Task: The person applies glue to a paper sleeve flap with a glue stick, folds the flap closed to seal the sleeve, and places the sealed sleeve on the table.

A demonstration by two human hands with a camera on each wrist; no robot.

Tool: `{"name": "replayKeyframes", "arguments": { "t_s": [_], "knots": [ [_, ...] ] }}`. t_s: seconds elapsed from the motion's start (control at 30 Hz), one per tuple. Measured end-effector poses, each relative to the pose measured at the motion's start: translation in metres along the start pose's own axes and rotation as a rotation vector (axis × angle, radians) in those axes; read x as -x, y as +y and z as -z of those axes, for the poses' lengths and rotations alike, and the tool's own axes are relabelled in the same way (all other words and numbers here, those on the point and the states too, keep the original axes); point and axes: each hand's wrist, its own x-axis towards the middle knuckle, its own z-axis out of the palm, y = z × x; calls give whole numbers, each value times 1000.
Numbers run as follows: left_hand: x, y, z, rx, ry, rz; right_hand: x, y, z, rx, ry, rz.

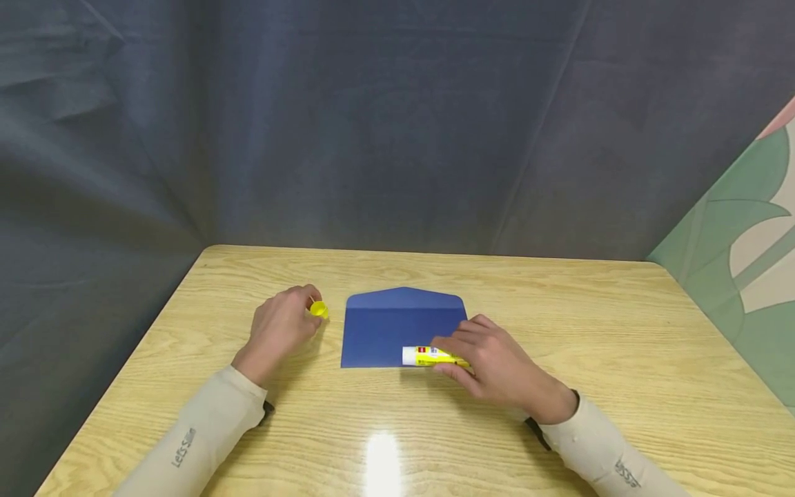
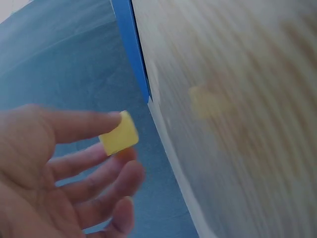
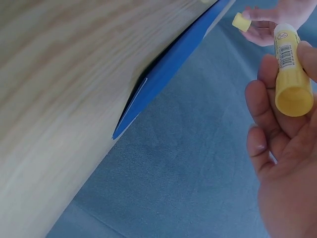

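Between the thumb and fingers of my left hand [image 1: 284, 326] is a small yellow cap [image 1: 319, 309], held just above the table left of the envelope. The left wrist view shows the same cap [image 2: 120, 135] pinched at the fingertips. My right hand [image 1: 497, 359] grips a yellow glue stick [image 1: 428, 356] whose white end points left. The stick is over the lower right part of a dark blue envelope [image 1: 385, 338], which lies with its flap opened away from me. In the right wrist view, the base of the glue stick [image 3: 293, 94] faces the camera.
The wooden table [image 1: 596, 324] extends to both sides of the envelope. Behind it and on the left hangs a dark grey-blue cloth [image 1: 385, 138]. A leaf-patterned panel [image 1: 745, 241] stands at the right edge.
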Motion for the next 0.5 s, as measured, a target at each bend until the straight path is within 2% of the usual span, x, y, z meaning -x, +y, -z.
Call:
{"name": "replayKeyframes", "arguments": {
  "t_s": [0.23,0.5],
  "knots": [
    [4,3,-2,-111,-139,-54,0,0,0,3,-3,4],
    [8,5,-3,-150,-156,-92,0,0,0,-3,-4,5]
  ]
}}
